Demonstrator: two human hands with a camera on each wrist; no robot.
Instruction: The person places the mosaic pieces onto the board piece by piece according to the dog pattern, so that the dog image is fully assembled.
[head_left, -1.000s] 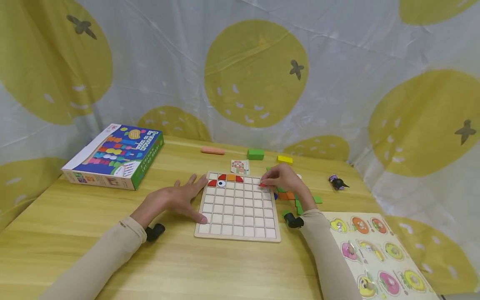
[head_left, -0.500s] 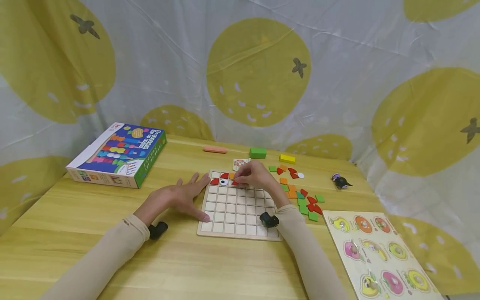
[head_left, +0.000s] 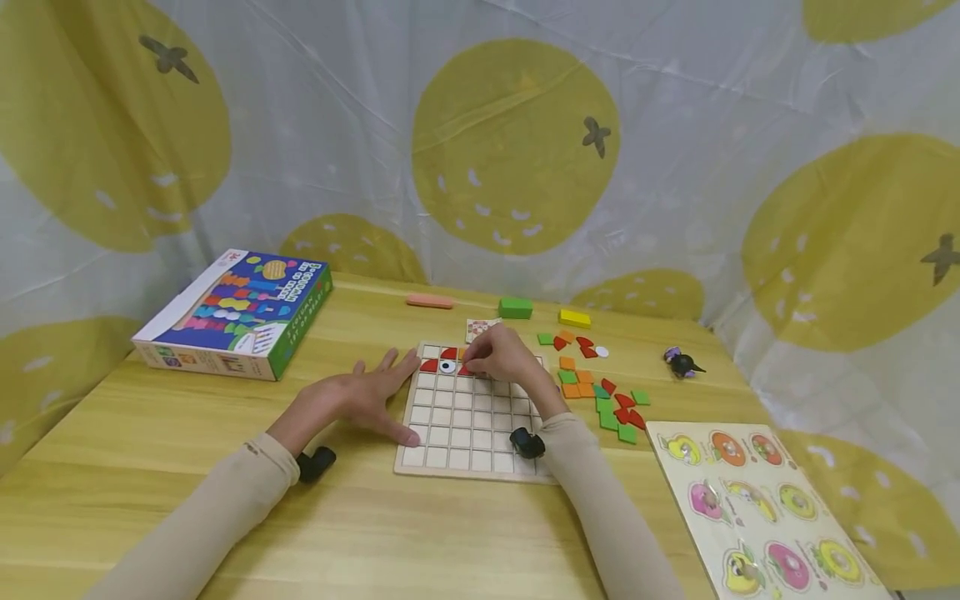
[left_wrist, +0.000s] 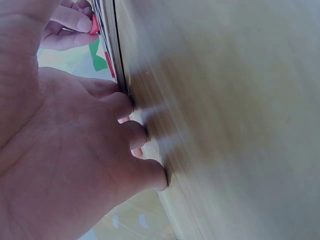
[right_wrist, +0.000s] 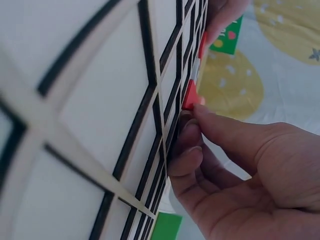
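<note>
A wooden grid board (head_left: 450, 433) lies on the table. In its upper left cells are an eye-patterned round tile (head_left: 447, 367), a red curved tile (head_left: 429, 365), another red tile (head_left: 448, 353) and a partly hidden orange tile (head_left: 461, 354). My left hand (head_left: 367, 396) spreads its fingers along the board's left side, thumb at the lower left corner. My right hand (head_left: 501, 357) pinches a red tile (right_wrist: 190, 95) between thumb and fingers, right at the cell beside the eye tile. The left wrist view also shows this red tile (left_wrist: 94, 24) at the fingertips.
Loose green tiles (head_left: 607, 417), red tiles (head_left: 624, 402) and orange tiles (head_left: 577, 388) lie right of the board. Behind it are a picture card (head_left: 480, 329), a green block (head_left: 515, 308) and a yellow block (head_left: 574, 317). A toy box (head_left: 240, 308) stands left, a fruit puzzle (head_left: 675, 429) right.
My right hand has carried the red tile leftward from the board's upper right side to beside the eye tile, then shifted slightly further left. The left hand stays at the board's left side.
</note>
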